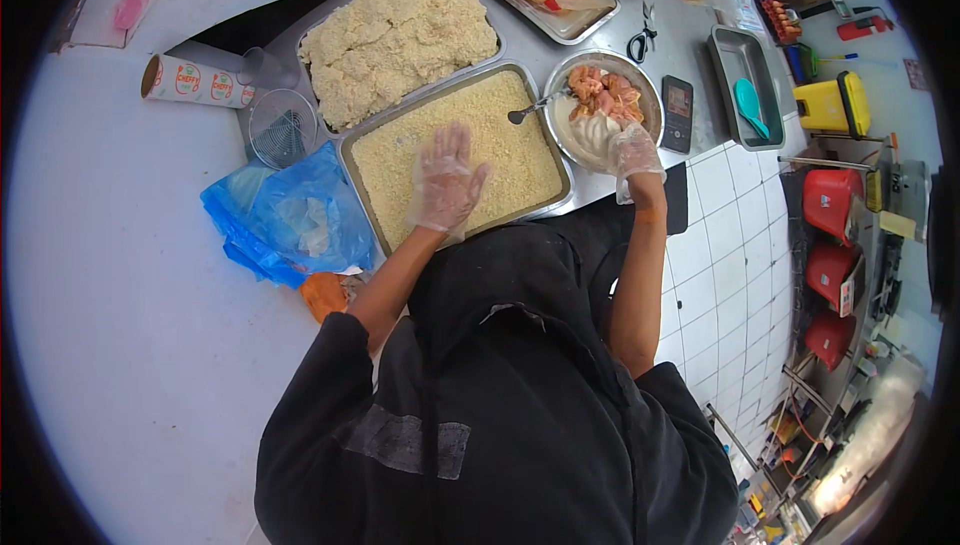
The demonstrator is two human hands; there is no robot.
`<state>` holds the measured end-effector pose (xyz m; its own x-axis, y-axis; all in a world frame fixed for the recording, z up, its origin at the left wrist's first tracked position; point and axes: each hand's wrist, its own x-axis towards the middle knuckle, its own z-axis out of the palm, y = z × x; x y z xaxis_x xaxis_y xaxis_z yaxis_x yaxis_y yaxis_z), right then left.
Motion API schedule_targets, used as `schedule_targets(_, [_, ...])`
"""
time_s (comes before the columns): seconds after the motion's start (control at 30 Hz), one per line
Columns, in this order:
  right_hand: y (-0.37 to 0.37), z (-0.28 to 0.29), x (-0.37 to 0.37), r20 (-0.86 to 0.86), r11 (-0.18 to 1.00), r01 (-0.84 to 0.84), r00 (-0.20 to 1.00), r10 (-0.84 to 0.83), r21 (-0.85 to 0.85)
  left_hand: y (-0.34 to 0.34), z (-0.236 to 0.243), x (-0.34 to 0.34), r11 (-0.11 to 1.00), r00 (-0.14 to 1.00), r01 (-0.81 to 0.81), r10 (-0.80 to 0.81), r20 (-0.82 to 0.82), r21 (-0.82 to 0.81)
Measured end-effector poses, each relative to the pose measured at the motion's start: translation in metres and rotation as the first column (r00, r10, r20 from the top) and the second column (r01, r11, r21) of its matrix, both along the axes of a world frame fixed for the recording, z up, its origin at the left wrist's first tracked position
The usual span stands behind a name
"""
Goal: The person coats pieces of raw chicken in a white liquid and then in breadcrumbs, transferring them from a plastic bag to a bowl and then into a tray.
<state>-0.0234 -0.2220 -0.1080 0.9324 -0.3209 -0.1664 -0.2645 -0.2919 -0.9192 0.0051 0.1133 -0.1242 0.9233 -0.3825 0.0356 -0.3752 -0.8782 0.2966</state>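
Note:
My left hand (447, 183), in a clear plastic glove, lies palm down on pale breadcrumbs (520, 145) in a metal tray (571, 185), its fingers stretched out. Also gloved, my right hand (635, 157) reaches over the near right rim of a round metal bowl (656, 95). Raw meat pieces (604, 91) and creamy white batter (588, 137) fill that bowl. The right fingertips are at the batter, and I cannot make out whether they grip anything. A spoon (535, 108) with a dark end leans across the bowl's left rim, over the crumbs.
Behind stands a tray heaped with crumb-coated pieces (400, 40). Scissors (642, 37), a phone (677, 115) and a metal pan (722, 55) holding a teal utensil (750, 110) lie to the right. At left are a blue plastic bag (290, 210), a clear container (283, 130) and a paper roll (195, 83).

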Motion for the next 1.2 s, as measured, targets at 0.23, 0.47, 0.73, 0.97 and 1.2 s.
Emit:
schedule_targets(0.23, [0.019, 0.011, 0.028, -0.266, 0.623, -0.263, 0.960, 0.091, -0.736, 0.024, 0.019, -0.028, 0.979, 0.982, -0.170, 0.160, -0.098, -0.113])
schedule_targets(0.47, [0.055, 0.033, 0.057, -0.500, 0.526, -0.446, 0.865, 0.044, -0.724, 0.032, 0.011, -0.049, 0.949, 0.963, -0.265, 0.253, -0.090, -0.172])
schedule_targets(0.73, [-0.036, -0.017, 0.077, -0.428, 0.164, -0.683, 0.607, 0.670, -0.712, 0.019, 0.008, -0.066, 0.892, 0.947, -0.313, 0.319, -0.036, -0.327])
schedule_targets(0.97, [-0.003, 0.060, 0.056, 0.077, 0.617, -0.300, 0.858, 0.508, -0.728, 0.020, 0.011, -0.086, 0.881, 0.918, -0.391, 0.393, -0.050, -0.265])
schedule_targets(1.2, [0.038, 0.045, 0.055, -0.541, 0.001, -0.667, 0.605, 0.584, -0.745, 0.018, 0.023, -0.089, 0.897, 0.920, -0.392, 0.387, -0.066, -0.205])
